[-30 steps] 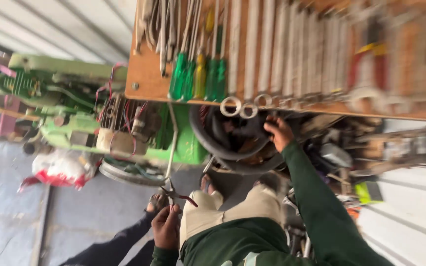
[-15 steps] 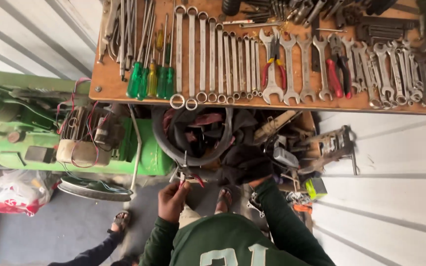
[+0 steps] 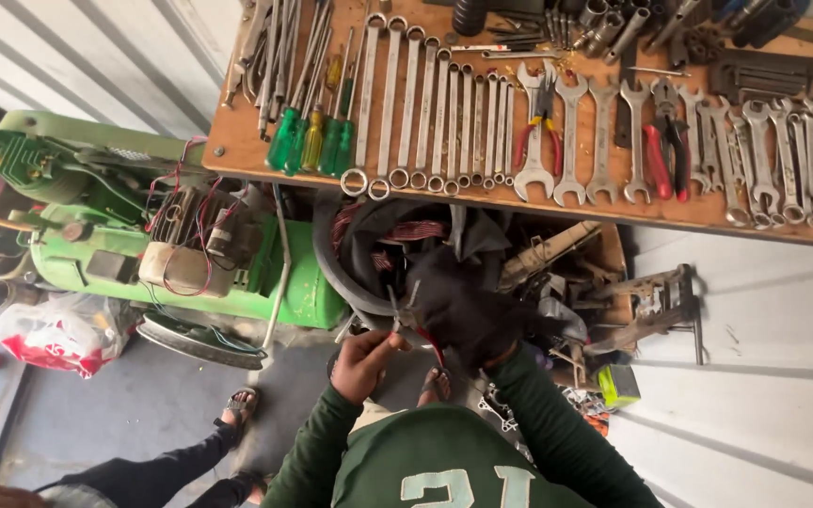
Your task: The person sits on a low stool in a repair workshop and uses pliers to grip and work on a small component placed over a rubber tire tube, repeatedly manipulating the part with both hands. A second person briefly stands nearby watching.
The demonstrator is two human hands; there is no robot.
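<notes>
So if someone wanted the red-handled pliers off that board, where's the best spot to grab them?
By the red handles of the pliers, I'd say, coming from the board's near edge. The handles splay toward that edge, between two spanners, while the metal jaws point away among other tools.

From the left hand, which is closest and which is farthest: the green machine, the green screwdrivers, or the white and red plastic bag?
From the left hand:
1. Green machine, just to its left.
2. Green screwdrivers, above on the board.
3. White and red plastic bag, far left on the floor.
</notes>
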